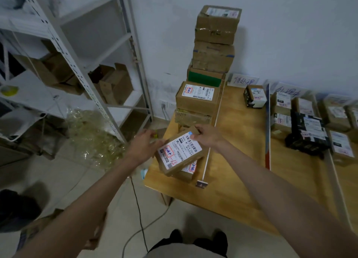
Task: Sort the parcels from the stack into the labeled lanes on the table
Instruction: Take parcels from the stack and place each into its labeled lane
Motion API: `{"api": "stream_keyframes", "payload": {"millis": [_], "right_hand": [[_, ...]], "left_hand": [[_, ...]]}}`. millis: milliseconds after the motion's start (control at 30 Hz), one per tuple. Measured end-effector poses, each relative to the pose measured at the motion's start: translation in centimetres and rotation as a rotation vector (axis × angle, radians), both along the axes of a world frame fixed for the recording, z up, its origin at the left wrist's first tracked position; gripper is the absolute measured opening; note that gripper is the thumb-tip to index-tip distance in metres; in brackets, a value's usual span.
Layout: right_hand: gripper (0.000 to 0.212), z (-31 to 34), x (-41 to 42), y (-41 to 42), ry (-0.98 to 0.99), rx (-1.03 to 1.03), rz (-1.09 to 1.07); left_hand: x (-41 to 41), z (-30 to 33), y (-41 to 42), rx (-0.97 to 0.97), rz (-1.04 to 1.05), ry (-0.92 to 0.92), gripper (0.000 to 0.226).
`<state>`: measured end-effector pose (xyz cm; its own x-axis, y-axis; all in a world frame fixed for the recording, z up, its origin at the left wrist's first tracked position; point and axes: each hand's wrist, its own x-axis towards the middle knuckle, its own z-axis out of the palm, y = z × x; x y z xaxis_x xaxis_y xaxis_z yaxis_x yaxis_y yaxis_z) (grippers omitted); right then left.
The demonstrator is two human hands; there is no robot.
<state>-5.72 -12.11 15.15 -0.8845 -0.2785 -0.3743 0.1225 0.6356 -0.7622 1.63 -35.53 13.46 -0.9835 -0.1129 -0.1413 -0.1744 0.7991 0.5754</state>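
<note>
We are standing over a wooden table [238, 161] set against a white wall, with a grey metal shelving rack [81, 64] holding opened cartons to our left. At the table's far left corner a stack of parcels [211, 64] is rising against the wall; we are counting at least six brown boxes in it, one showing a green face, and the box [197, 99] low in the stack is carrying a white shipping label with a barcode and a red-outlined stamp we cannot read. Three strips are dividing the tabletop into lanes: a white one [213, 126], a blue-and-red one [267, 126] and a pale one [337, 190]. Two handwritten paper signs are leaning on the wall; the left sign [244, 80] is reading "待处理", the right sign [286, 92] seems to be reading "处理中". One small parcel [254, 96] is sitting alone in the middle lane, and roughly nine more are crowding the lanes to the right.

We are holding a flat brown parcel [179, 151] tilted above another parcel [187, 170] at the table's near left edge. Its label is showing barcodes, small print too blurred to read, and a red-boxed handwritten mark. Our left hand [144, 148] is gripping its left edge with curled fingers, and our right hand [208, 136] is pinching its far corner, both arms reaching forward.
</note>
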Motion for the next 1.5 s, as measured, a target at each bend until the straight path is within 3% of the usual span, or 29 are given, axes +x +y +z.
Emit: {"api": "stream_keyframes", "payload": {"millis": [133, 300, 533, 700, 1000, 1500], "right_hand": [[0.040, 2.1, -0.4, 0.1, 0.013, 0.048, 0.126], [0.033, 3.4, -0.3, 2.1, 0.012, 0.052, 0.147], [0.042, 3.4, 0.4, 6.7, 0.038, 0.052, 0.012], [0.040, 2.0, 1.2, 12.2, 0.259, 0.185, -0.241], [0.042, -1.4, 5.5, 25.3, 0.297, 0.443, -0.561], [0.041, -5.4, 6.7, 46.6, 0.339, 0.640, -0.597]], "left_hand": [[-1.6, 2.1, 2.0, 0.156, -0.275, -0.275, 0.044], [-2.6, 2.4, 4.5, 0.071, -0.411, -0.237, 0.016], [-4.0, 2.5, 8.7, 0.139, -0.478, -0.241, 0.028], [-5.1, 2.6, 13.2, 0.112, -0.503, -0.167, 0.027], [-6.6, 0.8, 23.3, 0.135, -0.479, -0.210, 0.029], [-9.0, -3.7, 47.5, 0.129, -0.384, -0.266, 0.036]]}}
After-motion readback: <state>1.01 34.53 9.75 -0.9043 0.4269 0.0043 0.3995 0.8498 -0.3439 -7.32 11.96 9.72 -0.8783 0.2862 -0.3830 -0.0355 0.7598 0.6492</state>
